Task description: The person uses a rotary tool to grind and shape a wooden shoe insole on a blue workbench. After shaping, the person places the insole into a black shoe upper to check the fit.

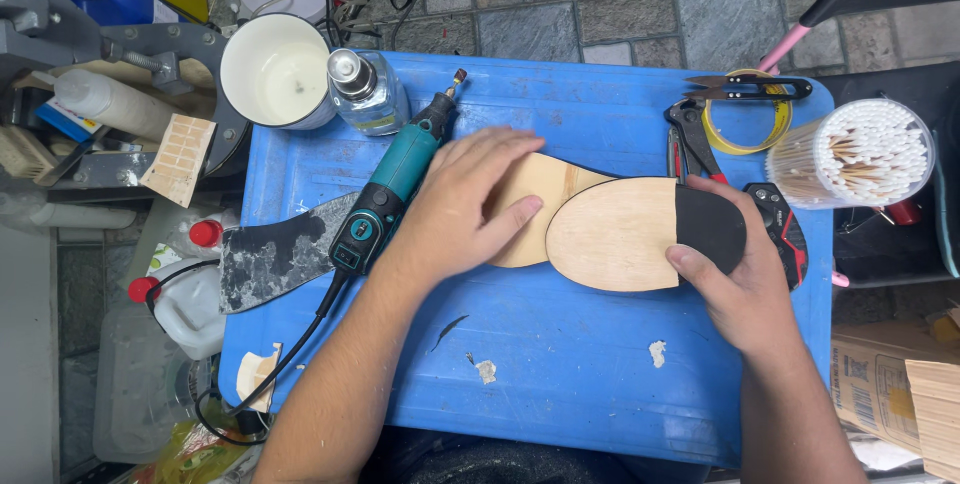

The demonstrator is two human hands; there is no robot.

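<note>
Two tan leather shoe soles lie on a blue plastic lid (560,364). My left hand (462,204) presses flat on the left sole (545,184), fingers spread. The right sole (615,234) overlaps it and has a black heel patch (710,226). My right hand (740,279) grips that sole at the black heel end, thumb underneath near the edge. A teal rotary tool (395,184) with a black cord lies just left of my left hand.
A white cup (275,69) and a clear bottle (368,92) stand at the lid's back left. Pliers (692,139), snips (750,87), a yellow tape roll and a tub of cotton swabs (855,154) sit at the right. A dark sole piece (275,254) overhangs the left edge.
</note>
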